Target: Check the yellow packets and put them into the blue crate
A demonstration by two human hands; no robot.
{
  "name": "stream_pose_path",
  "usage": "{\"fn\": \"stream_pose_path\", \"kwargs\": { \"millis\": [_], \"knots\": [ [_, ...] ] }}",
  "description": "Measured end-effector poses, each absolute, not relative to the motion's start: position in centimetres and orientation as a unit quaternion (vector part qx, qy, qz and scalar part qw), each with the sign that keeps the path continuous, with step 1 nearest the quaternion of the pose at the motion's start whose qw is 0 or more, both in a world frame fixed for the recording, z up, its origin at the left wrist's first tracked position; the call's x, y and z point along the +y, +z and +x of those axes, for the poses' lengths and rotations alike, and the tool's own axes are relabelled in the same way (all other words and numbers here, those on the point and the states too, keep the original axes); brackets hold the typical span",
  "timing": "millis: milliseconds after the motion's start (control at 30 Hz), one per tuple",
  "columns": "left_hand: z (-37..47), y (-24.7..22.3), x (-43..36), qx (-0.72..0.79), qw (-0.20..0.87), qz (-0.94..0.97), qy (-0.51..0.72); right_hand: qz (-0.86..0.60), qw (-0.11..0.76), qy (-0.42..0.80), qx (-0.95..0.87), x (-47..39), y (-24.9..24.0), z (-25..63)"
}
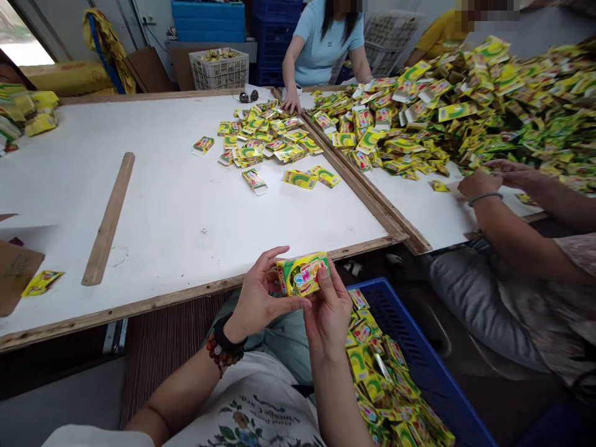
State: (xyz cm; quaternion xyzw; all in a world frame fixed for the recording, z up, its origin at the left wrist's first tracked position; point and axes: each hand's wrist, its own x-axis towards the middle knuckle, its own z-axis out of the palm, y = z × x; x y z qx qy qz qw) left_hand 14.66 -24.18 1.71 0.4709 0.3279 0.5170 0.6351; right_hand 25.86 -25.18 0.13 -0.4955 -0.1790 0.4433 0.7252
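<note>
A small yellow and green candy box [302,273] with colourful lettering is held up in front of me, just past the table's near edge. My left hand [261,287] grips its left end, with the thumb along the lower edge. Around the right end, my right hand [328,304] is closed, its thumb pressed on the printed face. On the white table [186,205] beyond lies a loose heap of similar boxes [261,139], some with flaps open. Beside my right forearm stands a blue basket [433,366] full of such boxes.
Wooden strips edge the table, and a wooden divider [354,177] runs across it. A loose wooden slat [109,217] lies left. A large pile of packets and boxes [465,112] covers the right table. One co-worker reaches in opposite; another person's hands [484,180] work at right.
</note>
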Motion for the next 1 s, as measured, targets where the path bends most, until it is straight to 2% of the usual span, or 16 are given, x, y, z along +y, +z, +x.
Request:
{"fn": "stream_pose_path", "kwargs": {
  "millis": [100,200,267,333,367,433,500,633,800,933,1000],
  "knots": [
    [14.6,1.4,-24.1,0.340,0.626,0.481,0.511,-0.506,0.724,0.419,-0.209,-25.1,0.1,25.6],
    [13.9,0.7,-23.8,0.402,0.550,0.527,0.508,-0.596,0.682,0.298,-0.302,-25.7,0.1,27.8],
    [12.8,0.1,-23.2,0.447,0.494,0.563,0.490,-0.698,0.562,0.179,-0.406,-26.2,-0.1,31.2],
    [11.3,-0.5,-22.5,0.474,0.460,0.589,0.466,-0.773,0.367,0.099,-0.508,-26.4,-0.8,35.2],
    [10.4,-0.8,-22.1,0.484,0.447,0.599,0.455,-0.784,0.301,0.070,-0.538,-26.3,-1.3,37.1],
    [8.8,-1.1,-21.4,0.497,0.418,0.626,0.430,-0.782,0.238,0.044,-0.574,-25.7,-2.4,39.5],
    [7.2,-1.3,-21.0,0.504,0.388,0.662,0.397,-0.751,0.239,0.068,-0.611,-24.7,-3.5,39.8],
    [4.7,-1.6,-19.6,0.503,0.323,0.749,0.285,-0.661,0.307,0.113,-0.675,-21.2,-5.3,36.4],
    [2.0,-3.0,-12.5,0.551,0.205,0.798,0.136,-0.586,0.333,0.092,-0.733,-14.1,-5.9,32.5],
    [-4.6,-2.8,-4.5,0.714,0.038,0.693,0.090,-0.548,0.284,0.075,-0.783,-10.4,-6.0,31.6],
    [-9.9,-2.2,-2.8,0.829,0.031,0.557,0.031,-0.527,0.263,0.068,-0.805,-10.1,-7.0,32.1]
  ]
}}
